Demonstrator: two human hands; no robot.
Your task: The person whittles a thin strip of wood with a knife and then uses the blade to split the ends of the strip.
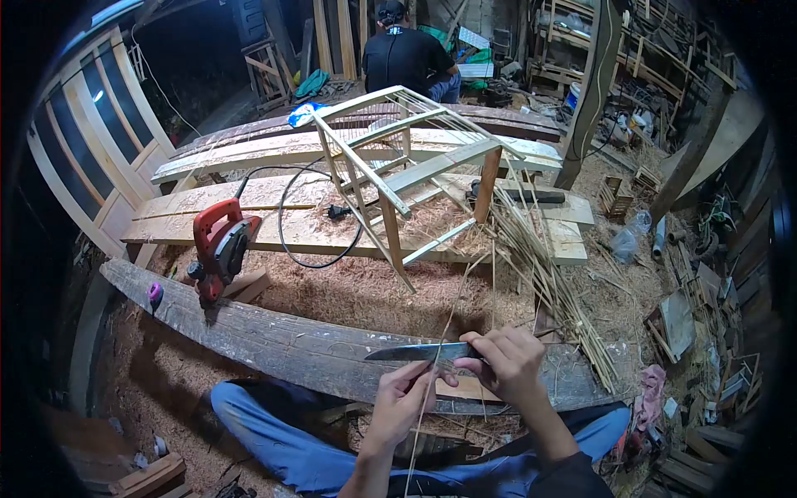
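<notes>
Pointing left from the right hand [508, 362], the knife [407, 352] crosses a strip [417, 441].

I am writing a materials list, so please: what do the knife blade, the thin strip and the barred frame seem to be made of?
Knife blade: metal, probably steel; it is grey and smooth with a bluish sheen.

Thin strip: perhaps bamboo or split wood, apparently unpainted; it is pale and narrow.

Barred frame: wood, seemingly unvarnished, by its pale, dull pieces; its thin bars are too fine to judge.

grey knife [408, 353], tan strip [422, 411], red planer [221, 249]
</notes>
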